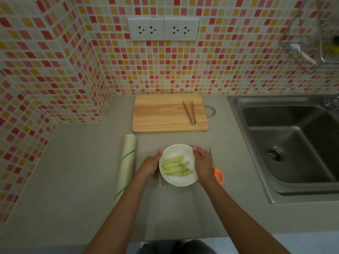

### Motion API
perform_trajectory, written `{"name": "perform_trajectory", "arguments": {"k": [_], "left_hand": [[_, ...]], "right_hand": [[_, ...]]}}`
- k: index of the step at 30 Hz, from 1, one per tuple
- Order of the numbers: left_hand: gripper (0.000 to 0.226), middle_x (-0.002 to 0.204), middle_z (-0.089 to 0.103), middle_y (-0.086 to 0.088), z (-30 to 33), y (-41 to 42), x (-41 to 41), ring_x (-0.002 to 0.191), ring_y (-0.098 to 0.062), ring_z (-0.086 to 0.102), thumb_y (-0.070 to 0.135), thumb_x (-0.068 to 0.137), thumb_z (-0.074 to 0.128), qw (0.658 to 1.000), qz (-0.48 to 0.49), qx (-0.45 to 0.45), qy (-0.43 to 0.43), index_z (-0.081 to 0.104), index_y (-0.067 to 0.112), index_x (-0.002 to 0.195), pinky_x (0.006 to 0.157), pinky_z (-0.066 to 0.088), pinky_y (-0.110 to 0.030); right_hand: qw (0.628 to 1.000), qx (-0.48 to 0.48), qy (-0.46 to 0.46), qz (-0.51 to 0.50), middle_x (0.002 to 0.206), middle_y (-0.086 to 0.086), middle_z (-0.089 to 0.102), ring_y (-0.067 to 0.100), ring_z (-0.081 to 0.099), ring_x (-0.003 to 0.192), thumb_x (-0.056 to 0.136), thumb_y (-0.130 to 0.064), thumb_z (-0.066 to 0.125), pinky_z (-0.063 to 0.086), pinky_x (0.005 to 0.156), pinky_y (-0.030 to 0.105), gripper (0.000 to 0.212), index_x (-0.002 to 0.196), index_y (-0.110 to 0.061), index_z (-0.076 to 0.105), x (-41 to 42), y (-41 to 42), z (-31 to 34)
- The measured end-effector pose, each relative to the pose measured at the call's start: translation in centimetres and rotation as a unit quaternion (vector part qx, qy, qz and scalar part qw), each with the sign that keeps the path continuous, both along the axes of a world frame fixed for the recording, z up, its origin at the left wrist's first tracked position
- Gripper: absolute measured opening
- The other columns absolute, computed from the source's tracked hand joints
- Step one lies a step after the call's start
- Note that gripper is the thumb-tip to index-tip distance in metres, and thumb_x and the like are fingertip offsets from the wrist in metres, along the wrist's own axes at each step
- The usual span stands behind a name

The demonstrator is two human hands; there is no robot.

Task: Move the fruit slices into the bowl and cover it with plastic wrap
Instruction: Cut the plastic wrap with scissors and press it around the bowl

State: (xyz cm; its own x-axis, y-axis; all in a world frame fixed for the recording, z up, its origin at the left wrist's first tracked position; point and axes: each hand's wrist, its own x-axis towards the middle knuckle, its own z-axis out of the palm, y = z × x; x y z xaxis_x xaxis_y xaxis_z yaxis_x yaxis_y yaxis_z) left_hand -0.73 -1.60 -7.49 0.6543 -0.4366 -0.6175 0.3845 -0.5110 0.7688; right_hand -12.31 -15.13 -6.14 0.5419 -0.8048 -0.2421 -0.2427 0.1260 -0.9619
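Observation:
A white bowl point(180, 180) sits on the grey counter near the front, holding several pale green fruit slices point(177, 166). A clear sheet of plastic wrap point(162, 183) lies over the bowl, with a loose corner showing at its lower left. My left hand point(151, 164) presses against the bowl's left side and my right hand point(202, 163) cups its right side, both gripping the bowl through the wrap. The roll of plastic wrap point(126, 165) lies lengthwise to the left of the bowl.
A wooden cutting board point(165, 114) lies behind the bowl with metal tongs point(189, 112) on its right part. Orange-handled scissors point(217, 173) lie just right of my right hand. A steel sink point(291, 143) fills the right side. Tiled walls bound the back and left.

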Motion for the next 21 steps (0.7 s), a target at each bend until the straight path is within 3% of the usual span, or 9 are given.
{"name": "perform_trajectory", "arguments": {"k": [5, 10, 12, 16, 18, 21], "left_hand": [[0.056, 0.083, 0.063, -0.017, 0.4, 0.3, -0.2, 0.081, -0.027, 0.056, 0.052, 0.095, 0.044, 0.999, 0.004, -0.034, 0.006, 0.068, 0.004, 0.079, 0.079, 0.042, -0.034], [0.041, 0.089, 0.065, -0.016, 0.7, 1.0, -0.2, 0.085, -0.028, 0.058, 0.043, 0.094, 0.054, 0.995, 0.011, -0.059, 0.078, 0.069, 0.005, 0.087, 0.087, 0.048, -0.040], [0.033, 0.082, 0.064, -0.013, 0.7, 1.2, -0.1, 0.080, -0.025, 0.057, 0.032, 0.096, 0.053, 0.991, 0.025, -0.087, 0.098, 0.067, 0.005, 0.085, 0.085, 0.047, -0.039], [0.032, 0.058, 0.051, -0.003, 0.7, 1.2, 0.4, 0.047, -0.008, 0.051, 0.018, 0.101, 0.043, 0.974, 0.103, -0.152, 0.129, 0.054, 0.009, 0.073, 0.055, 0.048, -0.023], [0.033, 0.057, 0.051, -0.004, 0.8, 1.2, 0.3, 0.048, -0.012, 0.051, 0.020, 0.102, 0.041, 0.974, 0.125, -0.151, 0.115, 0.050, 0.009, 0.072, 0.050, 0.047, -0.024], [0.050, 0.053, 0.047, -0.004, 1.0, 0.8, 0.2, 0.054, -0.018, 0.047, 0.040, 0.100, 0.040, 0.981, 0.104, -0.122, 0.111, 0.051, 0.010, 0.062, 0.057, 0.044, -0.028]], "right_hand": [[1.000, -0.003, 0.003, -0.002, 0.100, 0.011, 0.073, 0.028, 0.066, 0.100, 0.097, -0.011, 0.046, 0.053, 0.091, 0.045, 0.028, 0.102, -0.004, 0.073, -0.1, -0.1, 0.0], [1.000, 0.000, 0.006, -0.012, 0.099, 0.011, 0.073, 0.028, 0.066, 0.099, 0.097, -0.012, 0.046, 0.053, 0.090, 0.044, 0.028, 0.100, -0.006, 0.073, -0.2, -0.2, 0.0], [1.000, -0.006, 0.009, -0.002, 0.099, 0.011, 0.073, 0.027, 0.066, 0.099, 0.097, -0.012, 0.046, 0.053, 0.090, 0.044, 0.028, 0.101, -0.006, 0.073, -0.1, -0.1, -0.2], [1.000, -0.008, 0.008, -0.019, 0.098, 0.007, 0.073, 0.025, 0.066, 0.098, 0.097, -0.012, 0.046, 0.054, 0.089, 0.040, 0.028, 0.101, -0.007, 0.073, -0.1, -0.2, -0.4], [1.000, -0.009, 0.006, -0.024, 0.095, 0.004, 0.072, 0.024, 0.066, 0.097, 0.097, -0.012, 0.046, 0.053, 0.086, 0.037, 0.028, 0.101, -0.009, 0.073, -0.1, -0.2, -0.5], [1.000, -0.022, 0.008, -0.017, 0.094, 0.003, 0.072, 0.022, 0.066, 0.095, 0.097, -0.012, 0.045, 0.053, 0.084, 0.035, 0.029, 0.102, -0.009, 0.073, 0.1, 0.0, -0.6]]}}
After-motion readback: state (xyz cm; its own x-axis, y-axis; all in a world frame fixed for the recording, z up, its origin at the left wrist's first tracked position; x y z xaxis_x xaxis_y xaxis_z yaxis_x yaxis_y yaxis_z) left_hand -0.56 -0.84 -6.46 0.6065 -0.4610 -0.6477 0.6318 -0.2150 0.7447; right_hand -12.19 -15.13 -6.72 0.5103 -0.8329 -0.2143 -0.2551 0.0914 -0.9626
